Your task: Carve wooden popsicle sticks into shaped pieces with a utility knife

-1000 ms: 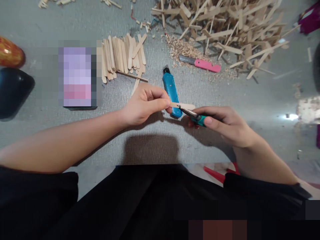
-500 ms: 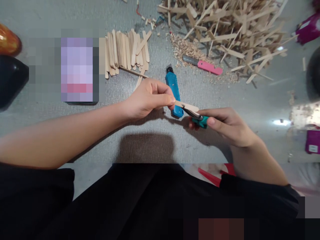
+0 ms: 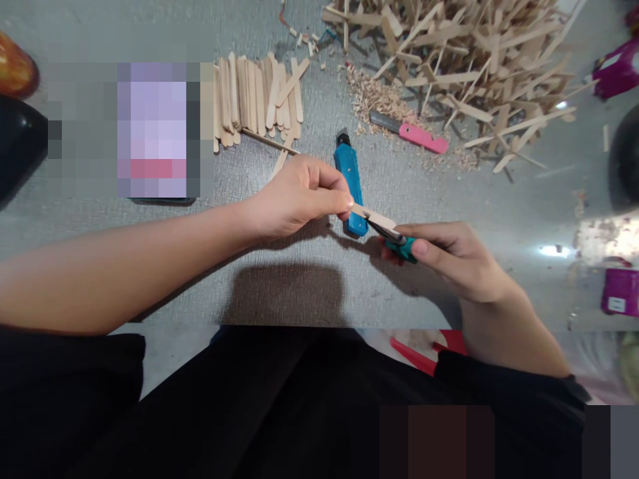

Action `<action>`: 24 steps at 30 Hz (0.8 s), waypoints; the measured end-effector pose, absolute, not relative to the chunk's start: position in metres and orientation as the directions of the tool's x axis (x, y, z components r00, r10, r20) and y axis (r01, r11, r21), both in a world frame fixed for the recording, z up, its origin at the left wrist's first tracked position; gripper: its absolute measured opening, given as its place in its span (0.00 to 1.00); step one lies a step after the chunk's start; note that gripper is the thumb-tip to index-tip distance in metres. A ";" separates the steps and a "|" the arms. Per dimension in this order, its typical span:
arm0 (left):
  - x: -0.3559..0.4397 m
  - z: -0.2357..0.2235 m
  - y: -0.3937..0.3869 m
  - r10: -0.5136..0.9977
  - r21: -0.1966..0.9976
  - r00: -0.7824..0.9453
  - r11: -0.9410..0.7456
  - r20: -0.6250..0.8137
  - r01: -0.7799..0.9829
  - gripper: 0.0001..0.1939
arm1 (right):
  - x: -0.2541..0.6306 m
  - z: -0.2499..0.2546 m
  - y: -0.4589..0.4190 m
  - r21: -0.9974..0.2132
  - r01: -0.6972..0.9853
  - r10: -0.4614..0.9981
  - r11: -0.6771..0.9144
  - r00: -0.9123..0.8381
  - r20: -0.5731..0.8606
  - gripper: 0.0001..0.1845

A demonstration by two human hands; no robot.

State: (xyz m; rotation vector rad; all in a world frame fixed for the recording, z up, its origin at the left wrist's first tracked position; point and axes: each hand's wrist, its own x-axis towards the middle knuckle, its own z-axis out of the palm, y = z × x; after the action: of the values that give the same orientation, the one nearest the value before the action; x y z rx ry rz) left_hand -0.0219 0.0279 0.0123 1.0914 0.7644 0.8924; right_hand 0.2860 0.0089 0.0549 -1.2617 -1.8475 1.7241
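Between the thumb and fingers of my left hand (image 3: 309, 196) is a wooden popsicle stick (image 3: 380, 217), its far end pointing right. My right hand (image 3: 454, 258) grips scissors with teal handles (image 3: 407, 248). Their dark blades reach up-left to the stick and meet it near its middle, close to my left fingertips. Whether the blades have cut into the wood I cannot tell. Under the stick, a blue utility knife (image 3: 348, 173) lies on the table. A row of popsicle sticks (image 3: 254, 93) lies beyond my left hand.
A large heap of cut sticks (image 3: 464, 60) covers the back right, with wood shavings (image 3: 374, 93) and a pink-handled knife (image 3: 422, 137) before it. At left are a blurred-out object (image 3: 154, 126) and a dark object (image 3: 20, 150). Purple items (image 3: 619, 293) stand at the right.
The scissor blades have shifted slightly along the stick, and the right hand has dropped a little. The whole view has moved slightly. Both holds are unchanged.
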 end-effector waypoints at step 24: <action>-0.024 0.017 0.027 0.866 0.945 0.483 0.254 -0.127 -0.208 0.16 | 0.283 0.049 -0.005 -0.937 0.318 0.812 -0.145 -0.503 -0.296 0.17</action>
State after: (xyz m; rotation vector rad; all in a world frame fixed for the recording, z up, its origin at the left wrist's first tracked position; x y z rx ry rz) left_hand -0.0238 0.0266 0.0166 1.0665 0.7579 0.8330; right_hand 0.2828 -0.0048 0.0487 -1.2682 -1.7318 1.6868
